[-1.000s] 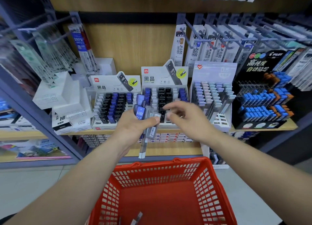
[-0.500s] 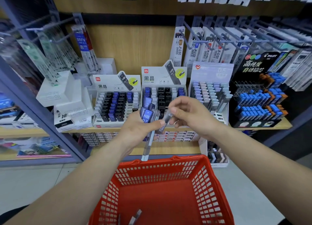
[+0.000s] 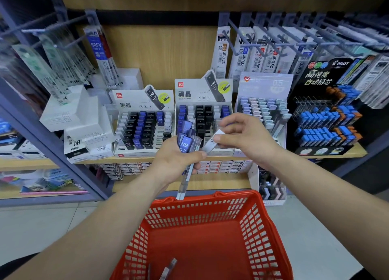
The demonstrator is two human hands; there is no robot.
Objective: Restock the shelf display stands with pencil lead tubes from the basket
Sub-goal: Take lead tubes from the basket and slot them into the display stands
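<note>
"While the left hand (image 3: 176, 159) grips its bundle of clear plastic lead tubes with blue caps (image 3: 186, 141), what differs from half a second ago?"

"The right hand (image 3: 246, 136) now sits slightly further from that bundle. Its thumb and forefinger pinch one slim translucent tube with a pale label (image 3: 211, 144), just right of the left thumb tip."

"Any writing?"

"'HB 0.7' on a blue cap above the left fingers, and '黑晶' on the white cardboard display stand (image 3: 202, 94) behind both hands. Two more tubes (image 3: 168, 269) lie in the red plastic lattice basket (image 3: 259, 227) below the wrists."
</note>
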